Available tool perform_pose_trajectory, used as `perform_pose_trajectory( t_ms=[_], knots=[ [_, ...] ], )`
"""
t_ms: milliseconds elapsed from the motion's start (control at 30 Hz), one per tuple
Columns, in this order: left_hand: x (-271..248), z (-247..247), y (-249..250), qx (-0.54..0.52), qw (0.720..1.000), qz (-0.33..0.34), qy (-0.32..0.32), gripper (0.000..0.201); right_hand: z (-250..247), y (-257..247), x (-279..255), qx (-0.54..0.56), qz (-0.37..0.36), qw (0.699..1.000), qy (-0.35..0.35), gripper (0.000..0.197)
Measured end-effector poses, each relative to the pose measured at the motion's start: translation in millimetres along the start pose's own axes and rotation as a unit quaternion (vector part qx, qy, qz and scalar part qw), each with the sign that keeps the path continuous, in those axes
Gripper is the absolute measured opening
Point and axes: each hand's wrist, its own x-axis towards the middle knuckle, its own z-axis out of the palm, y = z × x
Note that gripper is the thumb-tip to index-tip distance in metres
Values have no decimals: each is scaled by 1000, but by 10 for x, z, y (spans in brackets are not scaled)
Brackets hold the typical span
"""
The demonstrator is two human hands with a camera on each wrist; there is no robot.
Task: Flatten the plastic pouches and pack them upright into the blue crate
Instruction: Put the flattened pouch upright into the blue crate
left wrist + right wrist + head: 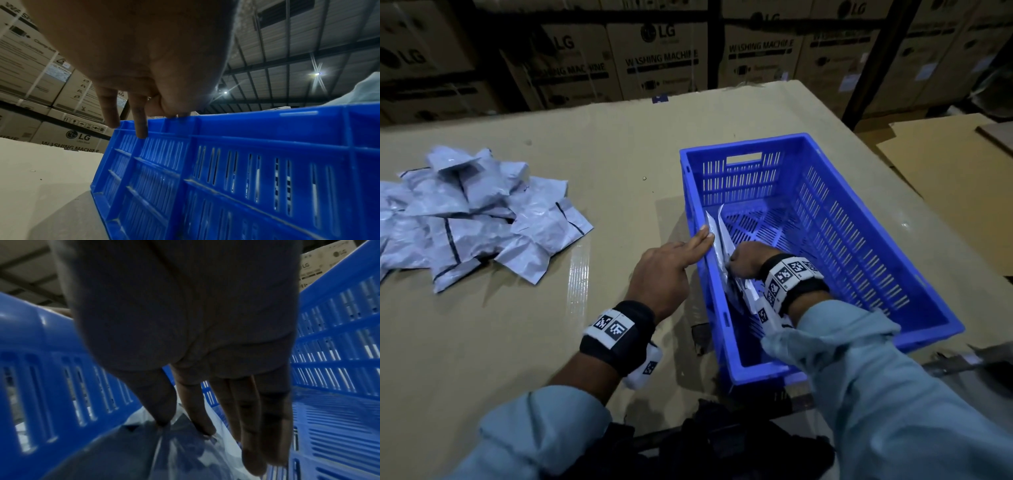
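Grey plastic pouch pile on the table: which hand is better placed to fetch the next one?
Left. The left hand rests with straight fingers on the blue slotted crate's left rim, on the side of the grey plastic pouch pile. The right hand is inside, touching the upright pouches.

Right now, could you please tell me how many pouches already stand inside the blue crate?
2 can be told apart, both upright against the blue crate's left wall: one nearest the wall, one beside it. The right hand may hide more.
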Motion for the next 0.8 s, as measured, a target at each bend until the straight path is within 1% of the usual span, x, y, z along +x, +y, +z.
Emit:
perform_pose_trajectory(
  t_ms=[67,167,333,433,533,633,700,733,800],
  knots=[
    [-18,15,14,-2,1000,-8,2,96,-1,19,34,-12,2,1000,4,52],
    [-32,7,34,-7,1000,-18,7,95,-28,48,72,-12,9,999,31,54],
    [-39,-34,63,3,1000,-24,7,96,-91,106,59,-6,18,998,62,48],
    [-50,-35,74,19,999,-32,3,98,-120,124,35,20,26,996,80,42],
    [-64,-37,79,25,999,-41,-8,101,-159,140,0,53,27,993,105,39],
    [-102,-78,91,14,998,-42,-35,101,-230,134,-87,67,7,990,122,37],
    [-132,-113,53,8,998,-46,-53,96,-292,119,-167,75,-7,988,136,35],
    [-148,-138,11,-6,997,-59,-56,89,-334,101,-209,76,-12,986,148,35],
    [-204,-189,-129,-42,994,-95,-42,67,-435,27,-316,65,-12,982,175,34]
  ],
)
